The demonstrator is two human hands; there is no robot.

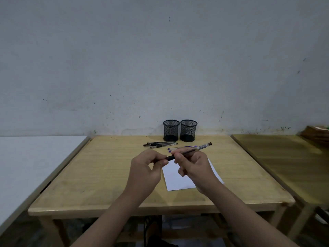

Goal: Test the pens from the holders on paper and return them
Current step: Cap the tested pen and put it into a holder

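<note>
Both hands' fingers (162, 162) pinch one pen (188, 151) above the paper (173, 177); left hand (146, 168) grips its cap end. Risk: a jerked cap sends the pen rolling among those lying beyond the fingers.

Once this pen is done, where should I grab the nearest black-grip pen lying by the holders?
Take the nearest black-grip pen at mid-barrel, coming straight down from above with fingers closing front to back. It lies flat and runs left to right, its near side is open table, and other pens crowd its far side.
</note>
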